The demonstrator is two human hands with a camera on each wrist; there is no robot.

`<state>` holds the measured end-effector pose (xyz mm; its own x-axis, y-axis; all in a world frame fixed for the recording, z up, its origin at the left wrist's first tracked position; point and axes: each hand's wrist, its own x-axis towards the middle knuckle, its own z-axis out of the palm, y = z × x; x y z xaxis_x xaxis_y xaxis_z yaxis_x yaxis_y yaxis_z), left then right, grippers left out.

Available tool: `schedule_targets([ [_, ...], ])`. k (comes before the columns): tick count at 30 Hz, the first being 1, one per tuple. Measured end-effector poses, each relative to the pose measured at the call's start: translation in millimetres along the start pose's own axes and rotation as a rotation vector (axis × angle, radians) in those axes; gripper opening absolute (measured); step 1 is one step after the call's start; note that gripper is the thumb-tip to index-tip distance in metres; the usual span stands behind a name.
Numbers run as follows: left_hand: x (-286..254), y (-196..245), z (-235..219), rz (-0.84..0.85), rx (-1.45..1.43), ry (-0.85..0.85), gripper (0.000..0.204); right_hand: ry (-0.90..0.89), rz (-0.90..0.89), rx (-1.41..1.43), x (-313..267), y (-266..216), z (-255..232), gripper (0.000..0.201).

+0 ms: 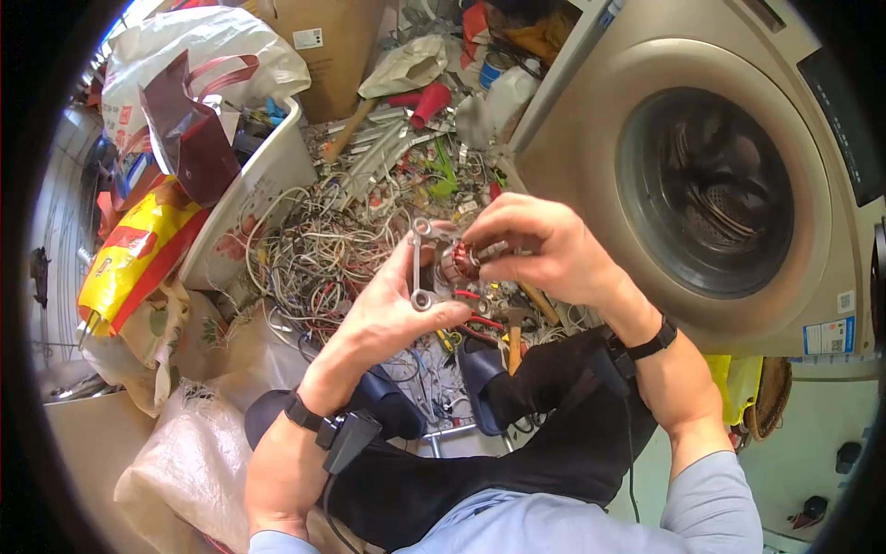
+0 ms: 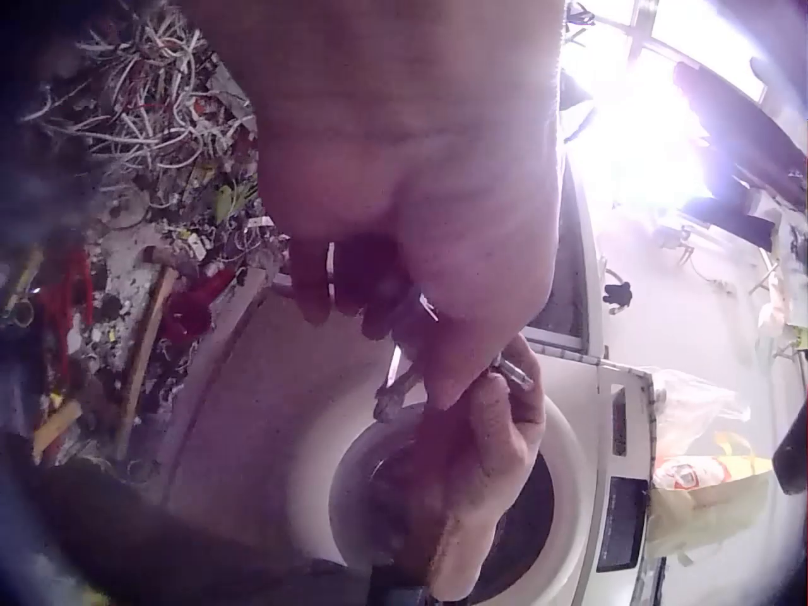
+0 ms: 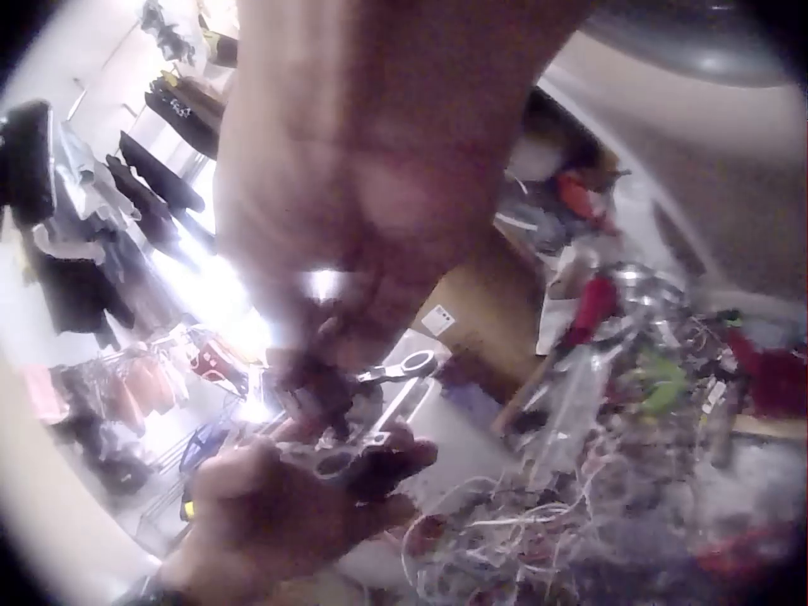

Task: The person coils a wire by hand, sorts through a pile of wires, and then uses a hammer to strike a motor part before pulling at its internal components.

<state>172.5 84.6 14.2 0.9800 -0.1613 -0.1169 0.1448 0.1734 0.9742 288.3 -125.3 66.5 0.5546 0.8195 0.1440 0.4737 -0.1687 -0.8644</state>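
Observation:
In the head view the left hand holds a grey metal bracket with a ring at each end, its fingers and thumb curled round it. The right hand pinches a motor rotor with copper-red windings between thumb and fingers, at the bracket's right side. Both hands are close together over the floor. The right wrist view shows the bracket between the left hand and the right hand. In the left wrist view, fingers hide most of the rotor.
Tangled wires and metal scraps cover the floor, with a hammer near the feet. A washing machine stands at the right. At the left are a white bin and bags; a cardboard box stands behind.

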Motion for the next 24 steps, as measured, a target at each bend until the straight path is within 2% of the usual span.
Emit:
schedule_targets([
  [2,-1.6,-12.4,-3.5,-0.024,-0.107,-0.019,0.09,-0.016,-0.014,0.011,-1.7,4.4,4.9,0.035],
  [6,-3.7,-24.2,-8.0,-0.003,-0.16,-0.044,0.086,-0.007,0.085,0.163,-4.6,7.0,14.4,0.032],
  [8,-8.1,-28.0,-5.9,-0.156,-0.39,-0.073,0.081,-0.051,0.118,0.23,-5.6,10.8,14.5,0.031],
  [9,-5.0,-32.9,-1.2,-0.132,-0.518,-0.107,0.075,-0.072,0.137,0.224,-5.8,12.7,14.2,0.032],
  [14,-8.3,-36.3,-1.1,-0.195,-0.605,-0.162,0.066,-0.12,0.136,0.212,-4.6,18.8,13.5,0.031],
  [18,-8.5,-47.5,-2.9,-0.229,-0.63,-0.214,0.072,-0.15,0.168,0.295,-4.9,21.5,13.5,0.03],
  [21,-8.4,-47.3,-1.3,-0.235,-0.651,-0.224,0.074,-0.167,0.124,0.277,-4.6,23.4,14.1,0.03],
  [24,-8.0,-43.0,3.3,-0.218,-0.659,-0.221,0.076,-0.184,0.156,0.25,-5.5,21.6,13.3,0.03],
])
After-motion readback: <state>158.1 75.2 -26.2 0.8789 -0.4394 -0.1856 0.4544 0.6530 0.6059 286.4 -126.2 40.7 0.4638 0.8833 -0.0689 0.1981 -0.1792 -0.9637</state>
